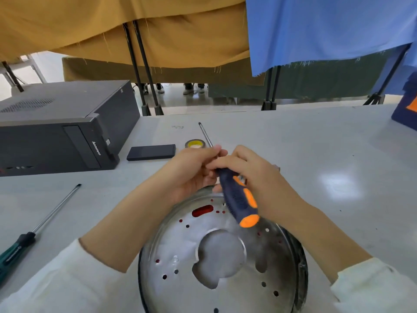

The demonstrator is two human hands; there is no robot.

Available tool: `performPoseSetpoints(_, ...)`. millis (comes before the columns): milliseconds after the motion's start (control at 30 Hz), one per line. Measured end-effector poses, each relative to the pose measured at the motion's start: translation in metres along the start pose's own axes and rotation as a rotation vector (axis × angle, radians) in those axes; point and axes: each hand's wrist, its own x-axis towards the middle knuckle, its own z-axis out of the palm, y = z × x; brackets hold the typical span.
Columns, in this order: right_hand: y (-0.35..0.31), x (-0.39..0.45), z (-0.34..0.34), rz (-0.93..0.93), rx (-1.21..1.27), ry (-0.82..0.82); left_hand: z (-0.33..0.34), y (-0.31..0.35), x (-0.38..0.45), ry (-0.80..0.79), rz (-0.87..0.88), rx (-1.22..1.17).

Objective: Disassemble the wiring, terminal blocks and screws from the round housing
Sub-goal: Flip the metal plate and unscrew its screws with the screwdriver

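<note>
From the head view, the round, shiny metal housing (225,256) with its punched holes and large central cut-out lies flat on the pale grey desk (316,154), at the near edge, directly below both forearms. Both hands meet just beyond the far rim of the housing. The right hand (255,175) has its grip clenched round the blue-and-orange-handled screwdriver (239,199), high on the handle near the shaft. The left hand (194,172) pinches the steel shaft just beyond the handle.

The screwdriver's long axis runs from the orange butt, which hangs over the housing's far half, away and slightly left to the tip, which points off over the desk beyond the housing. So the tip faces away from the housing; the tool likely needs swinging round before it meets any screw. Whether wiring or terminal blocks remain I cannot tell; only a red slot shows near the far rim.

Left of the housing lies a green-handled long screwdriver (33,231). Beyond the housing sit a yellow-cored tape roll (195,143), a flat black rectangular case (151,152), and further left a dark grey computer tower (56,127) lying on its side. Right of the housing the desk offers open room.
</note>
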Motion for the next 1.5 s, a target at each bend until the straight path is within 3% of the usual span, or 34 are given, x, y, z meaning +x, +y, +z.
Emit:
performPoseSetpoints(67, 0.005, -0.009, -0.007, 0.084, 0.135, -0.002, 0.002, -0.008, 0.001, 0.054, -0.011, -0.053)
performPoseSetpoints(133, -0.003, -0.016, -0.016, 0.25, 0.419, -0.058, 0.004, -0.018, 0.003, 0.111, -0.018, -0.089)
performPoseSetpoints(200, -0.005, -0.019, -0.022, 0.479, 0.551, -0.089, 0.011, -0.025, 0.003, 0.106, 0.009, -0.059)
performPoseSetpoints(267, -0.005, -0.023, -0.019, 0.496, 0.382, -0.081, 0.022, -0.027, 0.004, 0.071, 0.057, 0.0)
performPoseSetpoints(333, 0.0, -0.025, -0.015, 0.447, 0.136, 0.027, 0.028, -0.025, 0.004, 0.084, 0.135, 0.168)
performPoseSetpoints(467, 0.027, -0.033, -0.026, 0.555, -0.144, 0.271, 0.019, -0.029, 0.001, 0.23, 0.348, 1.005)
performPoseSetpoints(567, 0.054, -0.048, -0.038, 0.706, -0.384, 0.274, 0.003, -0.042, -0.007, 0.258, 0.323, 1.223)
performPoseSetpoints(833, 0.1, -0.071, -0.035, 0.953, -0.662, 0.18, -0.023, -0.055, -0.026, 0.372, 0.339, 1.216)
performPoseSetpoints(1000, 0.097, -0.066, -0.035, 0.966, -0.745, 0.146, -0.034, -0.062, -0.027, 0.372, 0.295, 1.222)
performPoseSetpoints(1067, 0.09, -0.065, -0.036, 0.868, -0.834, 0.165, -0.038, -0.064, -0.026, 0.375, 0.286, 1.199)
performPoseSetpoints(1133, 0.077, -0.061, -0.036, 0.729, -0.689, 0.193, -0.042, -0.064, -0.026, 0.377, 0.272, 1.175)
performPoseSetpoints(1233, 0.049, -0.053, -0.033, 0.717, -0.285, 0.006, -0.049, -0.063, -0.027, 0.366, 0.223, 1.152)
performPoseSetpoints(1367, 0.037, -0.051, -0.028, 0.658, -0.416, -0.25, -0.057, -0.059, -0.034, 0.334, 0.172, 1.011)
performPoseSetpoints(1500, 0.036, -0.051, -0.029, 0.579, -0.367, -0.239, -0.067, -0.054, -0.045, 0.297, 0.091, 0.795)
